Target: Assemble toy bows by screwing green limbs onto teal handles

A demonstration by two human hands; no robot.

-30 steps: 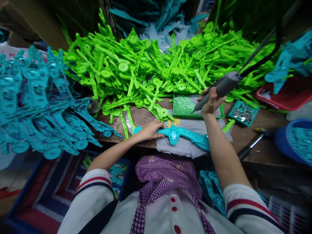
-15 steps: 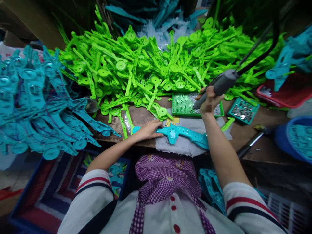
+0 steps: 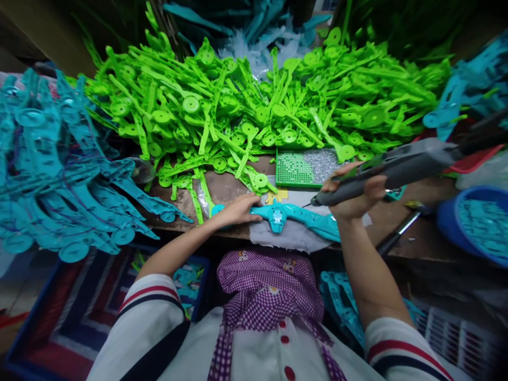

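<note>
My right hand (image 3: 355, 196) is closed around a grey electric screwdriver (image 3: 391, 169), whose thin bit points left and down, just above a long turquoise plastic part (image 3: 304, 218). That part lies across a grey cloth (image 3: 278, 238) at the bench edge. My left hand (image 3: 241, 209) grips its left portion, fingers curled over it. A green perforated screw tray (image 3: 293, 169) with many small silver screws sits behind the part; the screwdriver and my right hand hide its right corner.
Lime-green plastic parts (image 3: 222, 100) are heaped along the back. Stacked turquoise parts (image 3: 71, 169) crowd the left. A hammer-like tool (image 3: 405, 225) lies on the right beside a blue tub (image 3: 456, 217) of turquoise pieces. Below left stands a blue-rimmed crate (image 3: 39, 323).
My right hand has brought the screwdriver from over the screw tray down and toward me, tilting it flatter above the turquoise part. My left hand stays on the part.
</note>
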